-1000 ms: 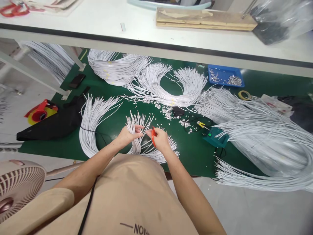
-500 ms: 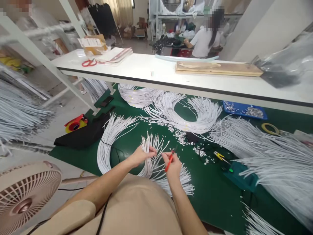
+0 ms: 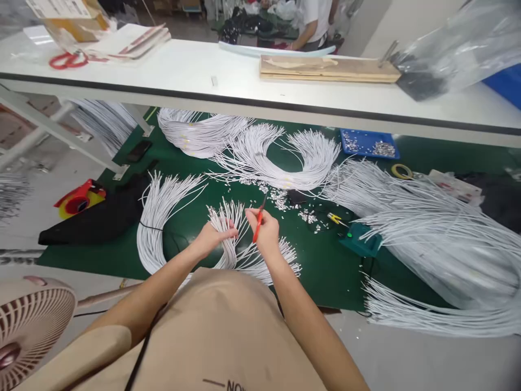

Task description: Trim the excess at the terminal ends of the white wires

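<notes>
My left hand (image 3: 208,239) is closed around a bundle of thin white cables (image 3: 228,251), whose loose ends fan out above my fingers. In my right hand (image 3: 268,234) is a small red-handled tool (image 3: 257,230), its narrow dark tip pointing up and away from me. I cannot make out exactly which kind of tool it is. The fingertips of my right hand are close to the cable ends, just right of the bundle. More white cable ends (image 3: 287,258) spread below my right hand. To the left lies a curved, tied cable bundle (image 3: 151,233).
Small metal pieces (image 3: 279,198) are scattered beyond my hands; a blue tray (image 3: 368,142) holds more. Large white cable bundles (image 3: 431,217) cover the right side. A yellow-handled tool (image 3: 334,218) lies near a green device (image 3: 360,239). A white shelf (image 3: 183,70) crosses above the table.
The view has tilted down and shifted, so things sit higher and further left. My left hand still grips the cables; my right hand, with the red-handled tool, has moved slightly beside them.
</notes>
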The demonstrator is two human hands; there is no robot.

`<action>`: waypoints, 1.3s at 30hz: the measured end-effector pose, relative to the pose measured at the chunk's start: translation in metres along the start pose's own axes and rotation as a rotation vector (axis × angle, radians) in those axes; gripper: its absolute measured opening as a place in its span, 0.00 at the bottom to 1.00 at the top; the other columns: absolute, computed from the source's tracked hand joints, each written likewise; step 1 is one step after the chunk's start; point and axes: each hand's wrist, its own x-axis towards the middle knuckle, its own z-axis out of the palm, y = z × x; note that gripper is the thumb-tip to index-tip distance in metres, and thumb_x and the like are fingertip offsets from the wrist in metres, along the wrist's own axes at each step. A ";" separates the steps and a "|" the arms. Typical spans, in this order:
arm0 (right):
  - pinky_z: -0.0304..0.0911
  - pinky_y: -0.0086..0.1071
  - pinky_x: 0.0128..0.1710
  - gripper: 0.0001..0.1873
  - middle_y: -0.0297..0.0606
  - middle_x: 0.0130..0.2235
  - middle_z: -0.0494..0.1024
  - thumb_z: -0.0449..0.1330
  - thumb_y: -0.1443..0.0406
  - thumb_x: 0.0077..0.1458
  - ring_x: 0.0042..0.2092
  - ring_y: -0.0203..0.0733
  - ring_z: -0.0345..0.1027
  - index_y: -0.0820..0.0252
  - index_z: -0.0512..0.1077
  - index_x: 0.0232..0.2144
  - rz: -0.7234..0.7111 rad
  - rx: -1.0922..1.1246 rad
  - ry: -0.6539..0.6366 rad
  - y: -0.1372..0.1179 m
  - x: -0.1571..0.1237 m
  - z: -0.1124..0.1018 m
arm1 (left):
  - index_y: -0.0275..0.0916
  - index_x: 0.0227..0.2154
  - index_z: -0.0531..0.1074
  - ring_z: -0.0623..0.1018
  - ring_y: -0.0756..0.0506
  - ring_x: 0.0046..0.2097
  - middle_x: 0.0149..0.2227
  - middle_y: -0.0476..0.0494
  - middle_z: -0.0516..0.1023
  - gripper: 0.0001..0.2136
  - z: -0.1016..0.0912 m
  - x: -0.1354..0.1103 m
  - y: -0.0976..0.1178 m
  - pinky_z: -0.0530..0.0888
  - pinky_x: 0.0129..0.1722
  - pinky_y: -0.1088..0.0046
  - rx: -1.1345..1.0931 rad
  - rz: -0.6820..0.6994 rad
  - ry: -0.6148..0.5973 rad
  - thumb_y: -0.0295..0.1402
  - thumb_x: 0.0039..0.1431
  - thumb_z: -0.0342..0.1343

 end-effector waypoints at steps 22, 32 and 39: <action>0.53 0.28 0.29 0.13 0.36 0.30 0.74 0.56 0.55 0.48 0.31 0.37 0.65 0.58 0.71 0.25 -0.088 -0.698 -0.311 0.026 0.003 -0.008 | 0.34 0.34 0.73 0.75 0.47 0.30 0.27 0.45 0.76 0.17 0.000 0.002 0.009 0.68 0.37 0.68 -0.068 0.003 0.074 0.37 0.39 0.65; 0.52 0.31 0.29 0.14 0.41 0.29 0.75 0.53 0.57 0.53 0.31 0.42 0.67 0.58 0.74 0.25 -0.186 -1.006 -0.456 0.014 0.008 -0.013 | 0.36 0.33 0.74 0.75 0.47 0.31 0.29 0.46 0.76 0.15 -0.004 0.001 0.009 0.69 0.37 0.69 0.029 0.017 0.066 0.37 0.41 0.63; 0.53 0.29 0.29 0.16 0.40 0.30 0.75 0.52 0.54 0.54 0.33 0.40 0.68 0.58 0.73 0.27 -0.095 -0.987 -0.440 0.015 -0.003 -0.006 | 0.34 0.31 0.73 0.75 0.47 0.30 0.23 0.45 0.76 0.13 -0.005 -0.001 0.010 0.69 0.36 0.69 0.175 0.053 0.087 0.38 0.44 0.61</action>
